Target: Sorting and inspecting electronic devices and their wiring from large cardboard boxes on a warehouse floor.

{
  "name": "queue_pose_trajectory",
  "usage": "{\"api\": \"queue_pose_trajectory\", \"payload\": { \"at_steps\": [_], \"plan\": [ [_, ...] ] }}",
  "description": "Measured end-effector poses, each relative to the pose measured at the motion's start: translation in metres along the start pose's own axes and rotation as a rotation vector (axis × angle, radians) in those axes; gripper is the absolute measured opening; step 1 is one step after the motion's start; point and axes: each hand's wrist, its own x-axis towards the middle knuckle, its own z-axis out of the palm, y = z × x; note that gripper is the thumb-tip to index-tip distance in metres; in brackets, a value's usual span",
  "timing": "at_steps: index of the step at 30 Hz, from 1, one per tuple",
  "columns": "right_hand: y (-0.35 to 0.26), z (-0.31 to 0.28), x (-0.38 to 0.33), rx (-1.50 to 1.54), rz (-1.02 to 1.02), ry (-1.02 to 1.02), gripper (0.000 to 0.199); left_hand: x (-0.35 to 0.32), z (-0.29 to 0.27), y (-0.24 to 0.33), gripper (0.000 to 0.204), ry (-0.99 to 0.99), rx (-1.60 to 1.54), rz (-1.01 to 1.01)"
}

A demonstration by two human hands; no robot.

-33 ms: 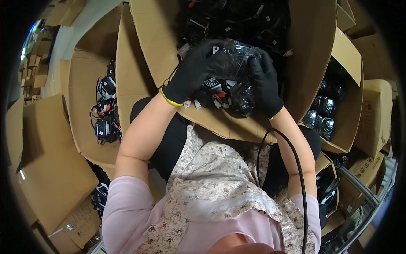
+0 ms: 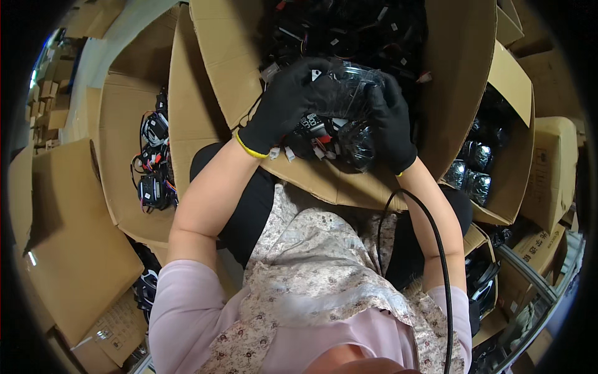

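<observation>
Both gloved hands, left hand [image 2: 288, 106] and right hand [image 2: 391, 124], fingers closed around a bagged black lamp unit [image 2: 349, 118], apparently mid-inspection above the cardboard box [image 2: 218, 68].

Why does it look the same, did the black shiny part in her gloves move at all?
No. The black shiny part sits in the same spot over the big cardboard box's near edge, with the left hand and right hand around it.
</observation>
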Motion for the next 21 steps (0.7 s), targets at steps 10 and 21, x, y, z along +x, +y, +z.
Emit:
{"api": "queue_pose_trajectory", "payload": {
  "at_steps": [10,21],
  "plan": [
    [-0.019,0.019,-0.012,-0.046,-0.02,0.075,0.033,-0.005,0.004,-0.01,0.036,0.031,0.016,0.179],
    [-0.024,0.009,-0.003,-0.048,-0.127,-0.074,0.057,-0.003,0.001,-0.012,0.035,0.028,0.056,0.271]
  ]
}}
